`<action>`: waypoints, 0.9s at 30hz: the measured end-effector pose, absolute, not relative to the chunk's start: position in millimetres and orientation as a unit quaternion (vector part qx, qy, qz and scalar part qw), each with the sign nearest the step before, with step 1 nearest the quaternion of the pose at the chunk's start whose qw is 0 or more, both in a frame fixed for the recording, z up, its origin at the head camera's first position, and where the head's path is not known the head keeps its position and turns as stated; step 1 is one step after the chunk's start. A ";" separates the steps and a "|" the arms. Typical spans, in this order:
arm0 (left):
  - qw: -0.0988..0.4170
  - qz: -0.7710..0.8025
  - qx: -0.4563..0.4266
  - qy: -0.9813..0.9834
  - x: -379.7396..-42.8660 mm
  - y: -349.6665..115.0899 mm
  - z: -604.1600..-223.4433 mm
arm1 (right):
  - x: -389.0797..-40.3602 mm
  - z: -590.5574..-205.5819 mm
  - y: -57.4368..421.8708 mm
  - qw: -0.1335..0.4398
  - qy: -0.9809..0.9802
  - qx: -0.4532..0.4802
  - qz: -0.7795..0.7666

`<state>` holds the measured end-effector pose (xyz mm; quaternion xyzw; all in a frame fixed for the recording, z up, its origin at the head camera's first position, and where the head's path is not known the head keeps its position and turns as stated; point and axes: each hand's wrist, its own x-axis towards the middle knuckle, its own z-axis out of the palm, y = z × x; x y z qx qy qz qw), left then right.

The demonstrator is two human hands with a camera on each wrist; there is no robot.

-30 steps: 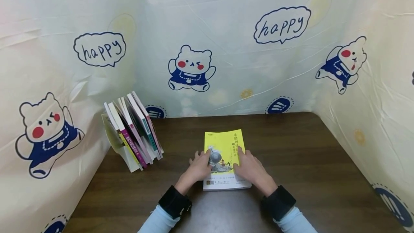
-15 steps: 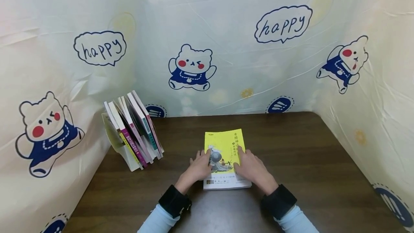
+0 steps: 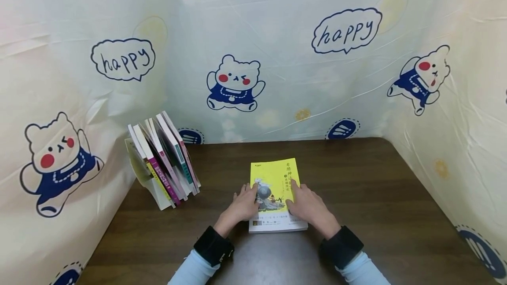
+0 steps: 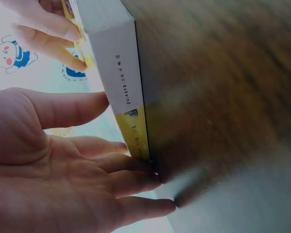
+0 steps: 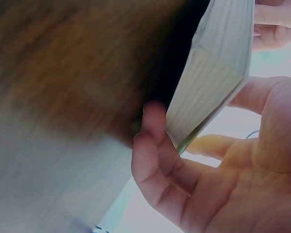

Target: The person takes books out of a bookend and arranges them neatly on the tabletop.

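A paperback book [image 3: 273, 171] with a yellow and white cover lies flat on the dark wooden table [image 3: 368, 188], between both hands. My left hand [image 3: 244, 203] touches its spine side. In the left wrist view its thumb meets the cover's edge, and its straight fingers reach along the spine [image 4: 119, 68] to the tabletop. On the opposite side my right hand [image 3: 310, 206] holds the page edges, thumb on the cover. The right wrist view shows curled fingers [image 5: 145, 158] at the lower edge of the pages [image 5: 208, 85].
Several books [image 3: 164, 162] stand in a slanted row at the table's left rear. A pale cloth [image 3: 277, 25] printed with bears and "happy" bubbles surrounds the table at the back and both sides.
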<state>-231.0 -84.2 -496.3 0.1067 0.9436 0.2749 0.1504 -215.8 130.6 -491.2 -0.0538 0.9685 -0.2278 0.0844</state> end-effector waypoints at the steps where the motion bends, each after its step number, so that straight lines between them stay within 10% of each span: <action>1: 0.150 0.274 0.108 0.944 -231.1 -84.5 -496.7 | -215.4 -491.0 131.0 0.084 0.969 -0.056 -0.225; 27: 0.146 0.278 0.120 0.942 -232.1 -88.8 -497.1 | -211.7 -490.0 133.8 0.116 0.965 -0.053 -0.230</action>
